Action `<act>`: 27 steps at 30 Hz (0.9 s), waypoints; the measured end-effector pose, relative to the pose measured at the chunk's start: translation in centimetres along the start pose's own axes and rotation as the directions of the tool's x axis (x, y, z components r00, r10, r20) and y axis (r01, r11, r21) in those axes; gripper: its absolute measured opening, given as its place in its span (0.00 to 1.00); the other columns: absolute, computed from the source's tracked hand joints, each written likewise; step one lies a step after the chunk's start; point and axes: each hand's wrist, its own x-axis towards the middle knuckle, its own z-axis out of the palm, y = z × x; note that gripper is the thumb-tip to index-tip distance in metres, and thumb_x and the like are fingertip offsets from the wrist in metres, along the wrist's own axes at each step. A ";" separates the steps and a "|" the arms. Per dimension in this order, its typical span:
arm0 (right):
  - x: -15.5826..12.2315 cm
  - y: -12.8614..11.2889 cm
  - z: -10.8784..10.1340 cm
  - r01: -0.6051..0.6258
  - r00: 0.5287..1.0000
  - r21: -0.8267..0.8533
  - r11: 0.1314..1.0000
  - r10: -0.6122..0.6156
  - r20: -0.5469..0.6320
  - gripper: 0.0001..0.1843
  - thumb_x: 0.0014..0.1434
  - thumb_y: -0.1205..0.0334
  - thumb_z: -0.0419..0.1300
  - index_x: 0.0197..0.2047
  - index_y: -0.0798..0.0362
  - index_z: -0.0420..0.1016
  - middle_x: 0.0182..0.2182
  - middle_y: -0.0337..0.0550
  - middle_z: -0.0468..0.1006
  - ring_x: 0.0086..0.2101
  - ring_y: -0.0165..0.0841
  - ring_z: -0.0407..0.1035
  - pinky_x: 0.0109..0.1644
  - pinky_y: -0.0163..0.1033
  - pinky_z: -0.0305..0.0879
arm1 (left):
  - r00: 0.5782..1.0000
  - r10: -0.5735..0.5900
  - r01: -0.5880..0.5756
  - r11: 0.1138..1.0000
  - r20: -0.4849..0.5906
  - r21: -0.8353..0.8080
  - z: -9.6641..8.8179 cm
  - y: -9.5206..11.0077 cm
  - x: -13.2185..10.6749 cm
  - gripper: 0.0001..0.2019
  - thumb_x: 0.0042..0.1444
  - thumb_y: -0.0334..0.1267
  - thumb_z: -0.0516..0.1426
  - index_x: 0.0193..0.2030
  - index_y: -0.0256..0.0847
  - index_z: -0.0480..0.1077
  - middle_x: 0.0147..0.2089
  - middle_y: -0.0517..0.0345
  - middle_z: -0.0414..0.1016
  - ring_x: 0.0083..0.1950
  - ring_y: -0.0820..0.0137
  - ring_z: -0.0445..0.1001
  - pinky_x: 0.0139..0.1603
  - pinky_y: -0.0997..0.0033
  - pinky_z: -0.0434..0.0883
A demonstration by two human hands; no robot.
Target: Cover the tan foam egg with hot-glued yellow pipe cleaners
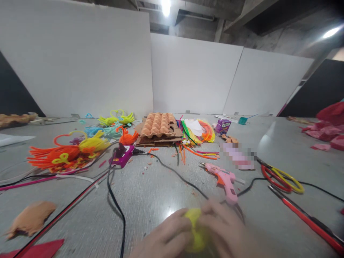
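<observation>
My left hand [161,234] and right hand [224,222] wrap a round fuzzy yellow ball [194,217], fingers curled snugly around it from both sides, near a pink plastic glue gun [225,182].

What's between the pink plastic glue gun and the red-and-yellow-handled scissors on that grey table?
The head view shows a thin black electric cord crossing the grey tabletop between the pink plastic glue gun and the red-and-yellow-handled scissors.

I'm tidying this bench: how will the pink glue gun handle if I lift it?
The glue gun probably feels light for its size, since it looks like plastic. Its black cord may drag or snag. Lying on its side, it seems unlikely to roll.
</observation>
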 end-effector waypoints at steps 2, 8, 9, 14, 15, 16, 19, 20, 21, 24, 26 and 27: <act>-0.1 0.1 0.0 0.007 1.000 -0.046 0.999 -0.006 0.009 0.20 0.52 0.79 0.48 0.38 0.52 0.76 0.34 0.45 0.75 0.33 0.30 0.72 0.37 0.29 0.70 | 1.000 -0.017 0.017 1.000 0.024 0.006 0.0 0.1 0.0 0.12 0.66 0.26 0.49 0.54 0.36 0.64 0.55 0.44 0.71 0.66 0.64 0.61 0.65 0.65 0.60; -0.3 0.8 0.5 0.037 0.999 -0.117 0.992 -0.034 0.026 0.19 0.55 0.79 0.47 0.38 0.51 0.75 0.34 0.46 0.76 0.35 0.32 0.73 0.37 0.32 0.70 | 0.999 -0.033 0.032 0.998 0.022 0.046 0.1 0.1 0.0 0.12 0.65 0.24 0.48 0.53 0.37 0.64 0.52 0.46 0.74 0.63 0.65 0.66 0.65 0.64 0.62; -0.3 0.9 0.6 0.042 0.999 -0.126 0.991 -0.040 0.018 0.19 0.55 0.79 0.47 0.37 0.51 0.75 0.35 0.46 0.76 0.35 0.32 0.73 0.37 0.33 0.70 | 1.000 -0.026 0.025 0.999 0.017 0.048 0.1 0.1 0.0 0.12 0.65 0.24 0.48 0.53 0.37 0.64 0.52 0.46 0.74 0.63 0.65 0.66 0.65 0.63 0.62; -0.4 1.0 0.6 0.067 0.997 -0.133 0.989 -0.071 -0.019 0.19 0.54 0.79 0.47 0.36 0.51 0.75 0.34 0.46 0.77 0.35 0.32 0.73 0.33 0.30 0.69 | 1.000 -0.009 0.009 1.000 -0.010 0.025 0.5 -0.2 -0.1 0.14 0.64 0.22 0.48 0.53 0.38 0.63 0.50 0.48 0.75 0.61 0.66 0.69 0.65 0.62 0.61; -0.3 1.0 0.5 0.073 0.997 -0.131 0.989 -0.077 -0.026 0.19 0.54 0.79 0.47 0.36 0.51 0.75 0.34 0.46 0.77 0.35 0.31 0.73 0.33 0.29 0.69 | 1.000 -0.012 0.012 1.000 -0.020 0.017 0.5 -0.3 -0.1 0.15 0.63 0.21 0.48 0.53 0.38 0.63 0.50 0.49 0.75 0.60 0.66 0.69 0.65 0.62 0.61; -0.3 1.0 0.5 0.075 0.996 -0.130 0.989 -0.080 -0.032 0.20 0.54 0.79 0.46 0.37 0.51 0.75 0.34 0.46 0.78 0.35 0.31 0.73 0.33 0.29 0.69 | 1.000 -0.011 0.011 1.000 -0.029 0.009 0.6 -0.3 -0.2 0.15 0.63 0.21 0.48 0.53 0.38 0.64 0.50 0.49 0.75 0.60 0.66 0.70 0.65 0.61 0.61; 0.0 1.0 0.4 0.101 0.991 -0.129 0.987 -0.111 -0.080 0.19 0.55 0.79 0.45 0.35 0.52 0.74 0.31 0.44 0.78 0.31 0.31 0.73 0.34 0.30 0.70 | 0.999 -0.011 0.010 1.000 -0.035 -0.011 0.6 -0.3 -0.2 0.14 0.63 0.21 0.48 0.51 0.38 0.65 0.49 0.50 0.75 0.58 0.67 0.71 0.66 0.61 0.60; 0.1 0.9 0.4 0.108 0.989 -0.128 0.986 -0.120 -0.087 0.19 0.56 0.79 0.46 0.34 0.52 0.74 0.30 0.43 0.78 0.31 0.31 0.72 0.35 0.31 0.70 | 0.999 -0.009 0.009 1.000 -0.034 -0.013 0.6 -0.3 -0.2 0.14 0.63 0.21 0.48 0.51 0.37 0.65 0.49 0.50 0.75 0.57 0.67 0.72 0.66 0.61 0.59; 0.2 0.9 0.3 0.112 0.988 -0.127 0.986 -0.124 -0.095 0.18 0.56 0.78 0.46 0.34 0.52 0.74 0.30 0.43 0.78 0.30 0.31 0.72 0.35 0.31 0.70 | 0.999 -0.008 0.008 1.000 -0.031 -0.014 0.6 -0.3 -0.2 0.14 0.63 0.20 0.48 0.50 0.37 0.65 0.49 0.50 0.74 0.56 0.67 0.72 0.67 0.61 0.59; 0.3 0.7 0.0 0.115 0.987 -0.133 0.984 -0.129 -0.100 0.19 0.60 0.77 0.44 0.34 0.52 0.74 0.30 0.42 0.78 0.31 0.30 0.72 0.36 0.31 0.70 | 0.999 -0.009 0.008 1.000 -0.030 -0.025 0.8 -0.3 -0.3 0.14 0.62 0.20 0.48 0.50 0.38 0.65 0.48 0.51 0.74 0.54 0.67 0.73 0.66 0.60 0.60; 0.2 0.7 -0.1 0.125 0.987 -0.148 0.981 -0.138 -0.080 0.19 0.63 0.74 0.44 0.36 0.52 0.75 0.31 0.42 0.79 0.32 0.30 0.73 0.37 0.30 0.70 | 0.997 -0.059 0.056 0.997 -0.055 -0.049 1.0 -0.3 -0.4 0.15 0.62 0.21 0.50 0.50 0.42 0.65 0.51 0.52 0.71 0.53 0.67 0.73 0.62 0.62 0.66; 0.2 0.8 -0.2 0.139 0.986 -0.161 0.977 -0.152 -0.073 0.19 0.65 0.73 0.44 0.36 0.52 0.76 0.32 0.43 0.79 0.32 0.30 0.73 0.37 0.30 0.70 | 0.992 -0.099 0.094 0.993 -0.075 -0.065 1.1 -0.3 -0.5 0.15 0.61 0.22 0.51 0.50 0.44 0.65 0.52 0.53 0.70 0.52 0.67 0.74 0.58 0.65 0.70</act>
